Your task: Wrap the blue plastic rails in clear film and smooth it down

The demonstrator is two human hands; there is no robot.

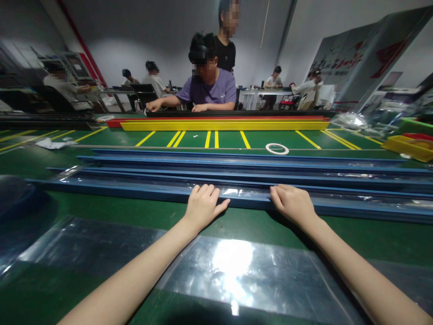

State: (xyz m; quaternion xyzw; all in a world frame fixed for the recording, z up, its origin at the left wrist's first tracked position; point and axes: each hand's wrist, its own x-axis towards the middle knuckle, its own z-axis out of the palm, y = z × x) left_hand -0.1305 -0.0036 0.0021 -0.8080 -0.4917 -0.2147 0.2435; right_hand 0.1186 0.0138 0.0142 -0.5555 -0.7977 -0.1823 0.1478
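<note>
A long blue plastic strip with raised edges (250, 203) lies crosswise in front of me, with shiny clear film in its channel. My left hand (202, 202) curls its fingers over this strip, its thumb sticking out to the right along the near edge. Farther right, my right hand (293, 202) is closed on the same strip, its fingertips mostly hidden. Behind it, several similar blue strips (162, 161) lie roughly parallel. A wide sheet of clear film (277, 275) is spread on the green tabletop beneath my forearms, reflecting a bright light.
A white ring (277, 149) lies beyond the blue strips. Yellow strips (223, 126), with red and black ones behind, span the far side before a seated co-worker (211, 88). Crumpled clear plastic (352, 121) and a yellow bin (407, 148) are at right; blue material (20, 198) is at left.
</note>
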